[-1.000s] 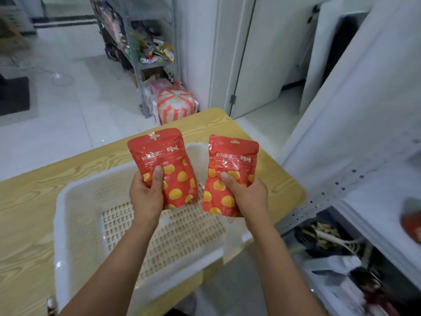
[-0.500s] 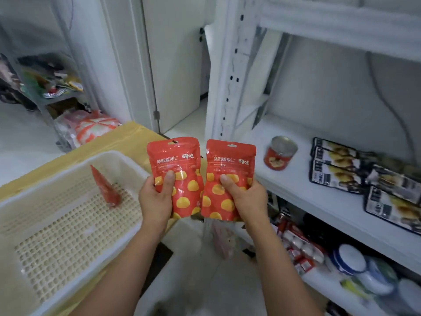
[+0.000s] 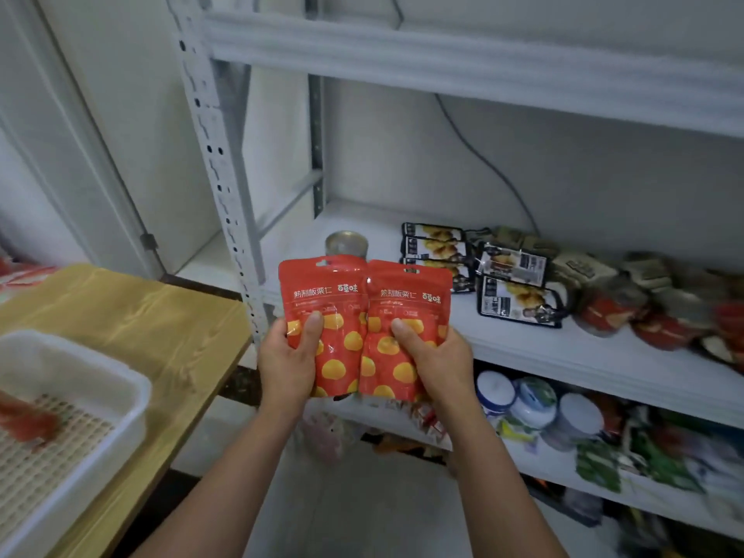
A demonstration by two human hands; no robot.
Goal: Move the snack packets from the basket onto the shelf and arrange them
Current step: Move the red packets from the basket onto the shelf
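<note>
Basket (image 3: 100,380), on table (image 3: 161,316): one red item (image 3: 26,420), blurred, probably a remaining packet, is seen inside.

Left hand (image 3: 288,364), right hand (image 3: 437,364): each is curled round the lower half of one packet, thumb pressed on the front. Left packet (image 3: 334,316) and right packet (image 3: 406,312) are held upright, edges touching, just before the shelf (image 3: 563,352).

Risk: the can (image 3: 346,243) directly behind may be toppled if the packets are pushed in; the dark packets (image 3: 435,247) beside it may be disturbed.

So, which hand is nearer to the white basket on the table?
Left. The left hand, holding one red packet, is to the right of the basket; the right hand, holding the other packet, is farther right, nearer the shelf.
</note>
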